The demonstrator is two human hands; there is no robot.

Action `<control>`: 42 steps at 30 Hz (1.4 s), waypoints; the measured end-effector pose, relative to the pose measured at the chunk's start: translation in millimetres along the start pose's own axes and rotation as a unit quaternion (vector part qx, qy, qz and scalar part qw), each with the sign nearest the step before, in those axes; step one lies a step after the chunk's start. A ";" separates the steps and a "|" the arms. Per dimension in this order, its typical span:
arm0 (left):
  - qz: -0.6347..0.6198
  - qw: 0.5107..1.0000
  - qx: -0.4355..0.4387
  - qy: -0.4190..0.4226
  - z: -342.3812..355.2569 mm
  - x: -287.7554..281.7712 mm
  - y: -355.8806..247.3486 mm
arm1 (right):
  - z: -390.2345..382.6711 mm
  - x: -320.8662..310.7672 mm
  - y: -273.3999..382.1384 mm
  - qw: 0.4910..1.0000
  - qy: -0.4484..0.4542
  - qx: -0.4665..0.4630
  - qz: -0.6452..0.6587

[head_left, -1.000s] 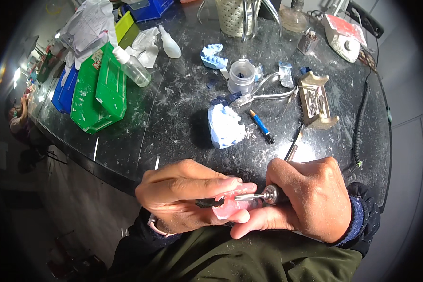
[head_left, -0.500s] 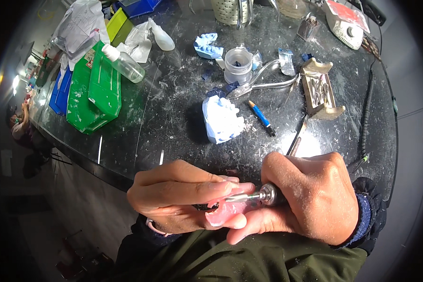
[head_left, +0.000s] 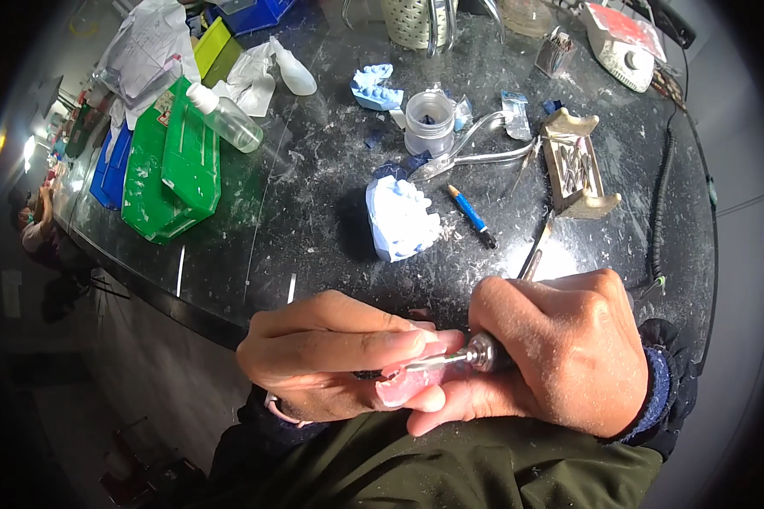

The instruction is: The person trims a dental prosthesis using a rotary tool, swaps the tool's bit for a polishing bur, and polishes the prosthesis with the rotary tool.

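Workpiece (head_left: 405, 389), curved, pink, w/ uneven edge, pinched in L hand (head_left: 318, 356), R hand (head_left: 564, 356) closed on metal-nosed tool (head_left: 483, 350)

no readable text, numbers or signs in view. green bin (head_left: 148, 187): small pale label (head_left: 164, 103) with reddish marks near far end, too small to read. blue pencil (head_left: 469, 212): can't tell if barrel has print, too fine. white box (head_left: 618, 71) with knob (head_left: 635, 58): markings around knob can't be made out. small shiny packet (head_left: 515, 116): glare plus blur, can't tell if printed.
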State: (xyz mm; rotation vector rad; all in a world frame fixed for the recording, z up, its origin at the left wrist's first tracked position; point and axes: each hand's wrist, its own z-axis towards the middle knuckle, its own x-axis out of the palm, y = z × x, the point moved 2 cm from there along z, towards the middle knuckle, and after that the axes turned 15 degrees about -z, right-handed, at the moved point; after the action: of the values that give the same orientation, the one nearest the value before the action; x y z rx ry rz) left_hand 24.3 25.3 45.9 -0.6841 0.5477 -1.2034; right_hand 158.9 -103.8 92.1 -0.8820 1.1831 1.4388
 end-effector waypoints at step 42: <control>-0.434 0.845 -0.237 -0.202 -8.5 13.3 -0.9 | 4.7 1.1 -20.5 0.950 -0.058 -0.050 0.303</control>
State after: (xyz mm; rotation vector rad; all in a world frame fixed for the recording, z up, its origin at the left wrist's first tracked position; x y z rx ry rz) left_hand 21.3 10.8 40.4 -1.6912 0.1473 -1.7025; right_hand 179.0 -99.3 87.9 -0.5018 1.3658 2.0281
